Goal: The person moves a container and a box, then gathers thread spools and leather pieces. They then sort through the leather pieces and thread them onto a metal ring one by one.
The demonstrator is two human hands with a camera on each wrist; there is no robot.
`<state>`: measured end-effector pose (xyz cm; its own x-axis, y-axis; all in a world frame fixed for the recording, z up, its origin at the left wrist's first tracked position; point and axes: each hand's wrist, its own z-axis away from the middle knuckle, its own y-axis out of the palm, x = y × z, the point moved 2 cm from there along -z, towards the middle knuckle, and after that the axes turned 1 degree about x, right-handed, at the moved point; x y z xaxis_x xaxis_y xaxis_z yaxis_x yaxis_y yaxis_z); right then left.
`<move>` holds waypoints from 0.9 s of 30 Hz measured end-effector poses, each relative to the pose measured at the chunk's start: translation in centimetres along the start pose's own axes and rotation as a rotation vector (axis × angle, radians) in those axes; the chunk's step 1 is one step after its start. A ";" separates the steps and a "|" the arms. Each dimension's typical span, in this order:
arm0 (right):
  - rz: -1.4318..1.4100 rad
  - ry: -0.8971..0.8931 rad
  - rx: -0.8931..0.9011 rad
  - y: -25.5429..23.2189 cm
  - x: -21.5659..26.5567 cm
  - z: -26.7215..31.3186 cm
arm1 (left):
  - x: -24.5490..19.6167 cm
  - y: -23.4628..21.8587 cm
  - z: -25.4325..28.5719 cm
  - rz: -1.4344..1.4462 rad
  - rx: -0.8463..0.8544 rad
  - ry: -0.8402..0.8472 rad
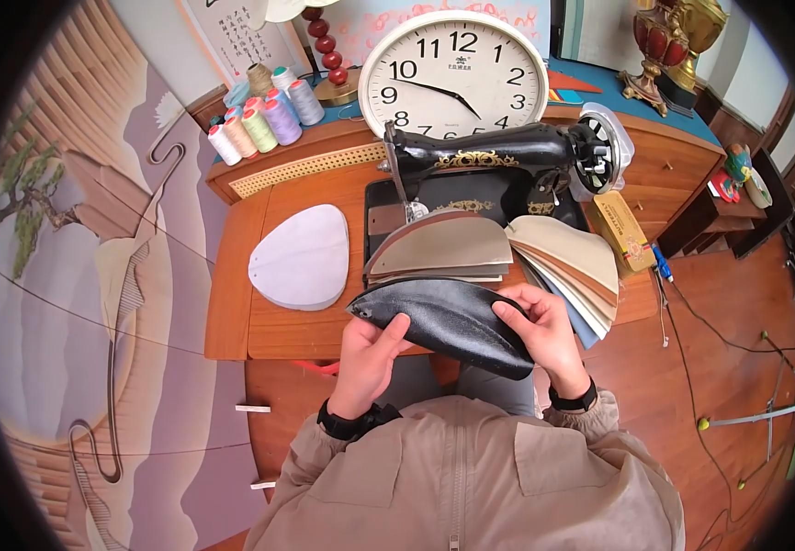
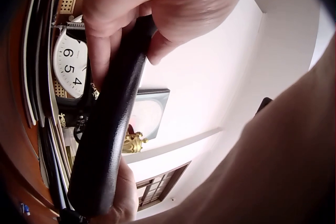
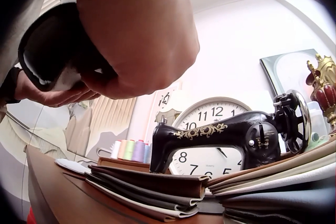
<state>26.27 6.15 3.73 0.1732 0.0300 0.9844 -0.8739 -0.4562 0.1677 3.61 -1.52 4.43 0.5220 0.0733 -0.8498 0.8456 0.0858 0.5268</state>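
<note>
A glossy black leather-like swatch (image 1: 443,317), leaf-shaped and bent along its length with a small hole near its left tip, is held above the table's front edge. My left hand (image 1: 370,358) pinches it near that tip, thumb on top. At the other end my right hand (image 1: 546,335) grips it, thumb over the upper face and fingers behind. Seen from the left wrist, the swatch (image 2: 113,113) runs as a thick dark band between both hands. Just beyond it lie a folded stack of brown and grey swatches (image 1: 443,246) and a fanned set of cream, brown and blue-grey ones (image 1: 574,262).
A black sewing machine (image 1: 498,156) stands behind the swatches, before a large wall clock (image 1: 457,78). Pale rounded sheets (image 1: 301,257) lie on the left of the wooden table (image 1: 273,335). Thread spools (image 1: 259,129) are at back left, a yellow box (image 1: 621,231) on the right.
</note>
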 end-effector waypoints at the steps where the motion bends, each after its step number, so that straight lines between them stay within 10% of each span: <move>1: -0.009 0.003 -0.014 0.1 0.0 0.0 | 0.0 0.1 0.0 -0.011 0.001 -0.005; 27: -0.001 0.007 -0.079 1.6 0.9 0.0 | 1.3 -1.0 1.6 -0.037 -0.070 0.023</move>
<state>25.02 5.47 4.86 0.1708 0.0368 0.9846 -0.9071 -0.3843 0.1717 3.62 -3.13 2.79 0.4873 0.0913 -0.8685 0.8539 0.1586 0.4958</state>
